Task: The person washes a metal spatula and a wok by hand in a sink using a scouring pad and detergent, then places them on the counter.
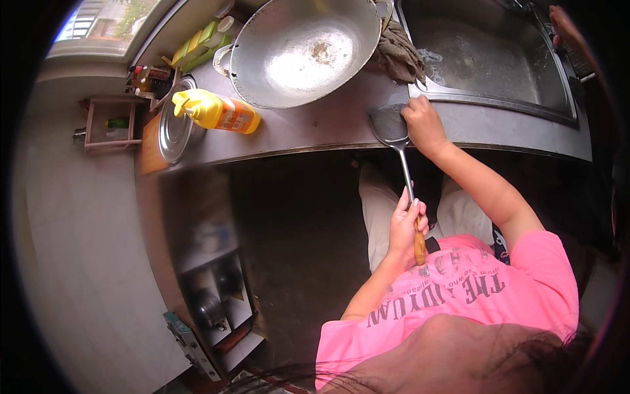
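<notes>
My left hand (404, 226) grips a wok spatula (406, 167) around the lower shaft and the top of its wooden handle. The spatula's wide metal blade (389, 123) looks wet and rests over the counter's front edge. Against the blade's right side are the curled fingers of my right hand (424, 120); whether they pinch the metal or hold something small is hidden. Beyond the blade, a large metal wok (305, 54) sits on the counter with its inside facing up. A crumpled brown cloth (401, 51) lies between the wok and the sink.
The stainless steel sink (485, 59) is set into the counter (310, 125) at the right. Left of the wok, a yellow pump bottle (221, 113) lies or leans near a round metal lid (175, 123). Further back are green and yellow containers (199, 44). Shelves with pots (209, 305) stand below.
</notes>
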Motion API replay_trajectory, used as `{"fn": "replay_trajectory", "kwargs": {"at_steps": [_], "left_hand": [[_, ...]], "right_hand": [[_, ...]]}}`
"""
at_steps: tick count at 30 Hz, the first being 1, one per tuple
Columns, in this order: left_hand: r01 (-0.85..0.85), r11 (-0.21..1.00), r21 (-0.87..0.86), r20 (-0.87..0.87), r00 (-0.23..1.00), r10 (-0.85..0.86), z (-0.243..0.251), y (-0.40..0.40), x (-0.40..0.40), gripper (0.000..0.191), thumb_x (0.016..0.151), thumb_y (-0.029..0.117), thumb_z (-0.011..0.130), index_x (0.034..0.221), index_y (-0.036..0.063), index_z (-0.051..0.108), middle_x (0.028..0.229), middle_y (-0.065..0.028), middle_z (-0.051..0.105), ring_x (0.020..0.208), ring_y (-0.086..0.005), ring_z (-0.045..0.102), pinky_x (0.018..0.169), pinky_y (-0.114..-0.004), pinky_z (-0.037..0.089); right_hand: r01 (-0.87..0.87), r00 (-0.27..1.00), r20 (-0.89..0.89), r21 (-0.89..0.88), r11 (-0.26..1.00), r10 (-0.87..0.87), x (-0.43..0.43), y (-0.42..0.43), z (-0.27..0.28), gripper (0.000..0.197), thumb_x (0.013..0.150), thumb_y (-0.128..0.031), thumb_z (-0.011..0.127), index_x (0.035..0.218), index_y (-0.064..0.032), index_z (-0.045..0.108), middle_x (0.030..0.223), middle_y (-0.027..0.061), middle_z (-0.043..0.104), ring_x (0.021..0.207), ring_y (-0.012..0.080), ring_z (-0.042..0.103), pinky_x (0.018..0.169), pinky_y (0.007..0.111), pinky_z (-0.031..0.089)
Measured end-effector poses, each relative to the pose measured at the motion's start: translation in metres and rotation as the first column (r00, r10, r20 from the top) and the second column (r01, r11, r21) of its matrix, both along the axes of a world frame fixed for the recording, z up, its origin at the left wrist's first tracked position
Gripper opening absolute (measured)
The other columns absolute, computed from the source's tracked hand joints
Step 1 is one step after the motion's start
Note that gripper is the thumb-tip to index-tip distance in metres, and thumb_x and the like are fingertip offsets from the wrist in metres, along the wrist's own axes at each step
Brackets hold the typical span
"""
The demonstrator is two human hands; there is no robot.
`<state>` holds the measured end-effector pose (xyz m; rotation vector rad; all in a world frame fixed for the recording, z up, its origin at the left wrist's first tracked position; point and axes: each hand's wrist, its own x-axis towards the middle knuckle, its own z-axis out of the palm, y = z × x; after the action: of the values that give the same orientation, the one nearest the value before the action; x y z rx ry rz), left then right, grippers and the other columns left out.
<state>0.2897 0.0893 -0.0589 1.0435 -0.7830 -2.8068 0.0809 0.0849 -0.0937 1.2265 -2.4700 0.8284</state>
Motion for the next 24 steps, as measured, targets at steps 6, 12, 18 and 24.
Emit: {"fn": "replay_trajectory", "kwargs": {"at_steps": [6, 12, 18, 24], "left_hand": [[-0.002, 1.000, 0.030, -0.001, 1.000, 0.002, 0.003, -0.002, -0.005, 0.046, 0.096, 0.014, 0.042, 0.140, 0.0225, 0.029, 0.077, -0.0007, 0.044, 0.049, -0.0070, 0.039, 0.044, -0.021, 0.037], [-0.001, 1.000, 0.020, -0.005, 1.000, 0.001, 0.001, -0.001, 0.000, 0.047, 0.096, 0.014, 0.042, 0.140, 0.0226, 0.028, 0.077, -0.0005, 0.044, 0.048, -0.0067, 0.039, 0.044, -0.022, 0.037], [0.012, 1.000, 0.017, -0.003, 1.000, -0.012, 0.002, -0.003, 0.005, 0.047, 0.096, 0.014, 0.042, 0.140, 0.0224, 0.028, 0.077, -0.0007, 0.044, 0.048, -0.0067, 0.039, 0.044, -0.022, 0.038], [0.021, 0.999, 0.033, -0.017, 1.000, -0.021, 0.001, -0.004, -0.003, 0.045, 0.096, 0.014, 0.041, 0.139, 0.0219, 0.030, 0.077, -0.0008, 0.043, 0.049, -0.0074, 0.039, 0.044, -0.022, 0.037]], "right_hand": [[0.042, 0.999, 0.033, -0.015, 0.999, -0.042, -0.014, -0.011, 0.004, 0.007, 0.067, 0.004, 0.056, 0.069, -0.0002, 0.061, 0.077, 0.0130, 0.053, 0.081, 0.0304, 0.052, 0.070, 0.039, 0.046], [-0.002, 0.997, 0.083, -0.015, 1.000, 0.003, 0.001, 0.000, 0.004, 0.008, 0.065, 0.005, 0.054, 0.066, 0.0011, 0.061, 0.080, 0.0144, 0.055, 0.083, 0.0311, 0.053, 0.073, 0.038, 0.048], [-0.033, 0.995, 0.098, -0.022, 0.999, 0.035, 0.016, 0.009, -0.002, 0.006, 0.068, 0.001, 0.055, 0.066, -0.0001, 0.061, 0.080, 0.0141, 0.055, 0.082, 0.0312, 0.052, 0.073, 0.038, 0.047], [-0.044, 0.995, 0.092, -0.058, 0.997, 0.049, -0.022, -0.004, -0.002, 0.005, 0.070, -0.001, 0.057, 0.068, -0.0009, 0.062, 0.080, 0.0123, 0.053, 0.082, 0.0307, 0.051, 0.072, 0.038, 0.046]]}}
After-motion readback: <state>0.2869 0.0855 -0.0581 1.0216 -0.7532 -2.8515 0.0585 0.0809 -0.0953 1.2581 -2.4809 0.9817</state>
